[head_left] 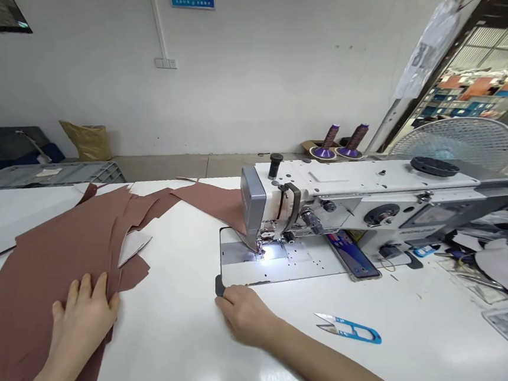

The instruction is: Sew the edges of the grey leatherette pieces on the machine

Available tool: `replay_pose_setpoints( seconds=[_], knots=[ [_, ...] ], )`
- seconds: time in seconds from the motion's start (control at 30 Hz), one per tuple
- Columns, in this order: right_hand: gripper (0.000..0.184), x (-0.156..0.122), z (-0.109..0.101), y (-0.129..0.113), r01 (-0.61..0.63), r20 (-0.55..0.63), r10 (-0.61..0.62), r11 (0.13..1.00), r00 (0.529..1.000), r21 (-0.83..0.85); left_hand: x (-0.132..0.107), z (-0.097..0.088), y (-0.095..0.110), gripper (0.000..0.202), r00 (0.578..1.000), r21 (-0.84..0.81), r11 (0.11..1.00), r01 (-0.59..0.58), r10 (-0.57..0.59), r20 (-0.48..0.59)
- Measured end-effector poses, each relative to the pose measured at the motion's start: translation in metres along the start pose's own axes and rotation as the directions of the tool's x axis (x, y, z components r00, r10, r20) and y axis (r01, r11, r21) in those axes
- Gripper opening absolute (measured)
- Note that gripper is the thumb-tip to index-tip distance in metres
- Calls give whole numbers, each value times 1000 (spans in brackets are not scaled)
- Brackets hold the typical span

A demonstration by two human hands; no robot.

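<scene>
My left hand (pixel 83 312) lies flat with fingers stretched out on a stack of reddish-brown leather pieces (pixel 52 256) at the left of the white table (pixel 179 338). My right hand (pixel 243 311) rests on the table with its fingertips touching a small dark tab (pixel 219 285) at the front left corner of the sewing machine's metal plate (pixel 274 263). The fingers look curled loosely. Another brown piece (pixel 217 202) lies under the needle (pixel 260 247) of the white sewing machine (pixel 368 206), lit by its lamp.
Blue thread snips (pixel 351 328) lie right of my right arm. A phone (pixel 352 255) lies under the machine arm. Two purple thread cones (pixel 340 142) and a fan (pixel 458 140) stand behind. Paper patterns and clutter (pixel 492 259) fill the right side. Grey crates (pixel 46 172) sit at the left.
</scene>
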State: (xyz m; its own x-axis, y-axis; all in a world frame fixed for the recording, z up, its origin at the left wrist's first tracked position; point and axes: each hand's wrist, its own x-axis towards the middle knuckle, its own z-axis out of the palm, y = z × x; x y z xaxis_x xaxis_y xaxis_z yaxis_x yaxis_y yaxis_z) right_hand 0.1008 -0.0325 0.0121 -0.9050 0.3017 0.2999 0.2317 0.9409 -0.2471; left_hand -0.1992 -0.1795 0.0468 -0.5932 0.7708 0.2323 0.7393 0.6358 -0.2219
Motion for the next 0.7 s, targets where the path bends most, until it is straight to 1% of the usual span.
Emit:
replay_pose_setpoints(
  seconds=[0.07,0.17,0.23,0.27,0.33,0.37,0.4,0.43,0.47,0.5,0.53,0.57,0.6,0.63,0.67,0.7],
  knots=[
    [19,-1,4,0,13,1,-13,999,1000,-48,1,-4,4,63,1000,15,1000,14,-14,8],
    [19,-1,5,0,-9,1,9,999,1000,-47,5,-2,4,66,999,-3,1000,14,-14,35],
    [20,0,3,0,-17,18,17,999,1000,-40,14,1,-3,64,996,-85,996,10,-2,91],
    [21,0,2,0,-21,30,22,999,999,-33,21,2,-10,61,992,-147,989,27,-9,124],
    [22,0,1,0,-33,46,33,999,998,-9,37,-2,-28,52,974,-262,956,132,-76,212],
    [22,-1,2,0,-39,48,39,999,998,7,45,-8,-38,46,960,-316,926,205,-127,251],
    [21,-1,2,0,-47,47,45,999,998,26,52,-18,-47,40,940,-380,878,290,-189,283],
    [21,-1,3,0,-55,41,53,997,998,46,58,-30,-54,35,913,-454,801,390,-272,303],
    [20,-2,3,1,-62,34,60,996,998,68,62,-45,-58,31,884,-561,684,467,-354,305],
    [19,-2,4,1,-69,30,66,994,997,90,64,-62,-59,31,836,-676,515,528,-456,306],
    [18,-3,5,1,-75,26,73,991,997,107,64,-79,-57,36,767,-781,314,540,-567,302],
    [18,-3,6,1,-80,24,78,990,997,120,62,-95,-51,46,706,-859,133,495,-638,308],
    [17,-3,6,1,-83,23,80,988,997,127,59,-108,-43,55,669,-910,0,415,-678,305],
    [18,-3,6,1,-83,23,81,988,996,128,56,-119,-34,60,664,-938,-78,339,-686,297],
    [18,-3,6,1,-82,25,80,989,997,124,53,-125,-26,61,676,-952,-116,285,-680,285],
    [19,-3,6,0,-82,26,80,990,996,118,52,-127,-20,60,685,-955,-133,264,-671,282]
  ],
)
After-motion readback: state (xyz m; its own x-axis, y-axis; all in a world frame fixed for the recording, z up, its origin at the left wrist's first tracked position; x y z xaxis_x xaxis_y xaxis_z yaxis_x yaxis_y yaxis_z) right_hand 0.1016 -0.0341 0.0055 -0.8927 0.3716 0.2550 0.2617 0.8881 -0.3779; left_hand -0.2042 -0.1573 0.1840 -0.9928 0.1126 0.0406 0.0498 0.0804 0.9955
